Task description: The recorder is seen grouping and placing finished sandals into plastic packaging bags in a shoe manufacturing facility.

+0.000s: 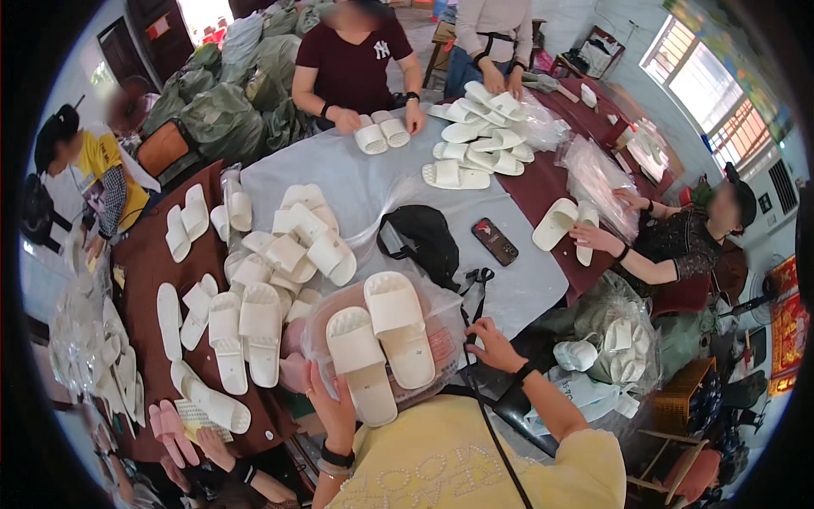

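In front of me a pair of white slippers (370,355) lies side by side, soles down, on a clear plastic bag (441,305) with pink and red showing beneath. My left hand (333,409) is at the left slipper's outer edge, fingers stretched upward and apart. To the right of the pair, my right hand (496,346) has its fingers bent inward beside a black strap (465,321) and the bag's edge; what sits between the fingertips is not plain. Left of the bag, a pile of white slippers (292,246) spreads over the table.
A black bag (420,246) and a phone (494,242) lie on the grey table cover (530,280). Co-workers around the table handle slippers; one at the right holds a white pair (570,227). Pink slippers (172,434) are at the lower left. Stuffed sacks (216,114) stand behind.
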`<state>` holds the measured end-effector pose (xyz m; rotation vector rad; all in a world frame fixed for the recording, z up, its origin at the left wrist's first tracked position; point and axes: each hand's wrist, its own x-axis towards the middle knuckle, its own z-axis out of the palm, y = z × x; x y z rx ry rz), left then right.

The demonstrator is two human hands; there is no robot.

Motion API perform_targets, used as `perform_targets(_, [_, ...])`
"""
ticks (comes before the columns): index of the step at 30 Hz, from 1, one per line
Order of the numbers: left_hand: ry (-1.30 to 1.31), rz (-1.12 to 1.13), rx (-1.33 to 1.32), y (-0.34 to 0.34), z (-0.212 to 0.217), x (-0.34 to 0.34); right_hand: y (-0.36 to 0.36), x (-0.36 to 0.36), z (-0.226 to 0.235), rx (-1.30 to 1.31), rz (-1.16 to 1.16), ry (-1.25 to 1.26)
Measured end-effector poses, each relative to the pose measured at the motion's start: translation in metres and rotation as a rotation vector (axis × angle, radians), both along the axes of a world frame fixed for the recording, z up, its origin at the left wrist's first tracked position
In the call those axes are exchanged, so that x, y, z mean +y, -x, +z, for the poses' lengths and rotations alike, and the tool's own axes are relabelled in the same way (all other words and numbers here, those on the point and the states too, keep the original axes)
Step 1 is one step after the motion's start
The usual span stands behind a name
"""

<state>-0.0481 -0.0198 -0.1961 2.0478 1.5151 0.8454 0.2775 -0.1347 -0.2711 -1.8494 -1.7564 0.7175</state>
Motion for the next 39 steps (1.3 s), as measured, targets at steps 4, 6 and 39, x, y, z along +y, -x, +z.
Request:
perform_targets(4, [-0.01,-0.024,-0.016,-0.019,0.011,-0.003,-0.007,0.026,-0.035,0.046,-0.36,-0.265])
perform_targets(6, [-0.017,-0.02,0.005,-0.022,0.005,-0.006,-0.02,0.049,-0.053,0.087,-0.389,-0.259])
perform_targets(39, [0.024,0.189,0.183,-0.077,-0.013,-0.011,-0.069,0.176,-0.091,-0.004,-0.141,0.264])
